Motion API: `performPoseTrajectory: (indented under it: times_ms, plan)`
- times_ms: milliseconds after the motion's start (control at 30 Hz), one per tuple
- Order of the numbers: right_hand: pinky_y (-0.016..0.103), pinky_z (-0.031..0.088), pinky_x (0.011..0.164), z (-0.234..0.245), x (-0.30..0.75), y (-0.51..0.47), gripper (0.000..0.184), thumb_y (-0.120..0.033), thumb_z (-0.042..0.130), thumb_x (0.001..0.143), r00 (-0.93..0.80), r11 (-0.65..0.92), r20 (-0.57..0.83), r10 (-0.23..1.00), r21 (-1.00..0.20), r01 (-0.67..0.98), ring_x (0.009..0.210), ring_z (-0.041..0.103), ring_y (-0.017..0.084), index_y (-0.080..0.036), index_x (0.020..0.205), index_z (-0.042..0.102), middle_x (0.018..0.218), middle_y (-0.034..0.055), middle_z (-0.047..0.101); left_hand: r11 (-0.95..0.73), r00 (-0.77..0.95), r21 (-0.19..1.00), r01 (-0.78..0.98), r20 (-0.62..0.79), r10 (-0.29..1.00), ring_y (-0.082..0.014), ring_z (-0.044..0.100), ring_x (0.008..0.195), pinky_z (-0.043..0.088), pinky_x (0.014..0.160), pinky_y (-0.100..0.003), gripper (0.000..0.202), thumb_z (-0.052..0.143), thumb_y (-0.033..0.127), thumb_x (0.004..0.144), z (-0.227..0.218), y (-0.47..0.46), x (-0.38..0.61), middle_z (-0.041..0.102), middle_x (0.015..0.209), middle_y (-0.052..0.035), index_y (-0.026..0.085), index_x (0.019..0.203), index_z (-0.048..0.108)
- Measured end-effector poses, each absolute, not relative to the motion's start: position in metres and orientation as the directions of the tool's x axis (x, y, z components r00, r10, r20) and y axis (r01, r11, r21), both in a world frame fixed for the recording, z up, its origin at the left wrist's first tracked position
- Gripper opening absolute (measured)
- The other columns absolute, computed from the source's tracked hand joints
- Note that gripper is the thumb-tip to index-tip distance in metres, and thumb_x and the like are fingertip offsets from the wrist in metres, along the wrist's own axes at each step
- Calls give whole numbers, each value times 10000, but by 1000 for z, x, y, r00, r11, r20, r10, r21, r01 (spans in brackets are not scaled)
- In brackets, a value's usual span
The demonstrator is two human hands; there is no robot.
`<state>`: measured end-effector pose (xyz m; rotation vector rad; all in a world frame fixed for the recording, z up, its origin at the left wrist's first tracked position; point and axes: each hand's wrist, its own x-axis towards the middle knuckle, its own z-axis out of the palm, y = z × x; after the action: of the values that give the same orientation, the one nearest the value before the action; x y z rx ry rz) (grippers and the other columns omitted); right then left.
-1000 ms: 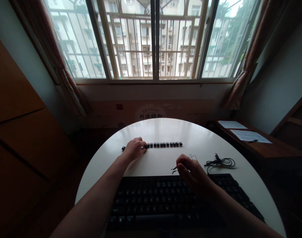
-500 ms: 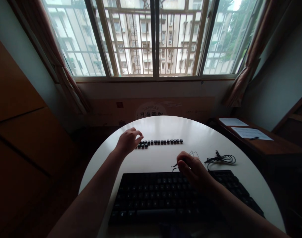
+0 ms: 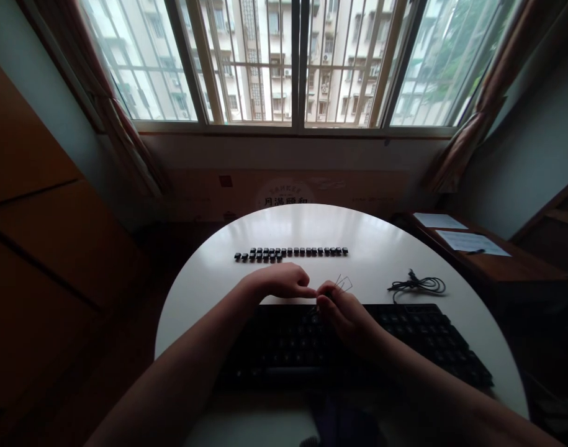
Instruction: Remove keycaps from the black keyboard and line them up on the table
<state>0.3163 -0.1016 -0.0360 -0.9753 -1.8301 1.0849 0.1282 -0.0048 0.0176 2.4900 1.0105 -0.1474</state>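
Note:
My right hand (image 3: 342, 307) is closed around a wire keycap puller (image 3: 344, 284), whose thin wire loops stick up past the fingers. Against its fingertips rests my left hand (image 3: 286, 282), fingers curled and pressed together; whatever is between them is hidden. Both hands are over the back edge of a black keyboard (image 3: 306, 357), partly covered by my forearms. Beyond the left hand, small black keycaps (image 3: 308, 251) lie in a long row on the white table, with a shorter row (image 3: 259, 256) in front of its left part.
A coiled black cable (image 3: 418, 284) lies behind the keyboard's right end on the round white table (image 3: 195, 292). To the right, papers (image 3: 472, 242) and a pen sit on a lower brown table (image 3: 521, 266). A barred window is ahead.
My left hand has moved from the left end of the keycap rows toward me and right, meeting my right hand. The right hand has shifted slightly left, still holding the puller.

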Motion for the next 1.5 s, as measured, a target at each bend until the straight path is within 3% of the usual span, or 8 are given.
performPoseTrajectory:
  times_ms: [433, 700, 833, 933, 1133, 1267, 1367, 1500]
  plan:
    - [227, 400, 562, -35, 315, -98, 353, -532, 378, 1009, -432, 284, 138, 891, -912, 295, 580, 494, 113, -196, 975, 483, 699, -10, 573, -651, 699, 268, 710, -380, 605, -156, 503, 553, 371, 564, -284, 539, 474, 648, 840, 22, -12, 136, 664, 687, -51, 175, 766, 723]
    - [257, 371, 607, -23, 310, -106, 240, -418, 407, 999, -488, 447, 193, 851, -753, 482, 621, 494, 138, -192, 974, 485, 753, 15, 574, -644, 697, 275, 714, -368, 616, -153, 511, 571, 371, 561, -279, 435, 511, 562, 816, 20, -11, 135, 674, 706, -44, 182, 750, 712]
    - [268, 360, 630, -26, 308, -107, 199, -382, 421, 996, -537, 563, 272, 798, -655, 505, 650, 514, 151, -195, 983, 487, 784, 24, 592, -651, 696, 259, 713, -374, 613, -155, 507, 578, 379, 573, -284, 416, 515, 545, 805, 21, -11, 135, 671, 695, -42, 186, 750, 717]
    - [266, 354, 628, -30, 308, -107, 193, -380, 431, 995, -534, 576, 293, 793, -647, 499, 651, 507, 148, -196, 989, 489, 783, 19, 585, -656, 697, 250, 712, -367, 616, -154, 501, 572, 368, 558, -282, 416, 509, 544, 809, 20, -10, 134, 665, 688, -39, 187, 742, 711]
    - [244, 349, 592, -36, 311, -107, 235, -420, 440, 1000, -441, 468, 295, 848, -807, 359, 584, 425, 112, -196, 951, 494, 689, -26, 509, -632, 685, 269, 727, -360, 634, -151, 495, 549, 347, 536, -281, 465, 516, 610, 807, 14, -8, 133, 629, 631, -20, 188, 696, 680]
    - [225, 347, 519, -39, 312, -101, 333, -513, 394, 1008, -199, 336, 316, 928, -939, 77, 545, 400, 100, -205, 889, 435, 657, -39, 449, -623, 676, 267, 736, -346, 650, -147, 481, 540, 334, 534, -284, 480, 523, 624, 802, 13, -7, 132, 598, 607, -12, 187, 658, 656]
    - [214, 338, 485, -37, 313, -96, 353, -550, 404, 995, -116, 271, 278, 953, -960, -76, 533, 386, 99, -218, 874, 391, 646, -49, 410, -628, 691, 291, 722, -352, 631, -148, 481, 542, 332, 531, -285, 459, 511, 590, 821, 12, -7, 132, 597, 616, -11, 189, 631, 624]
    - [209, 342, 474, -31, 315, -93, 372, -572, 410, 982, -119, 222, 232, 965, -971, -93, 527, 373, 96, -218, 870, 390, 643, -52, 402, -622, 691, 303, 722, -361, 626, -146, 470, 532, 328, 516, -281, 440, 507, 563, 834, 13, -7, 131, 579, 607, -8, 190, 614, 586]
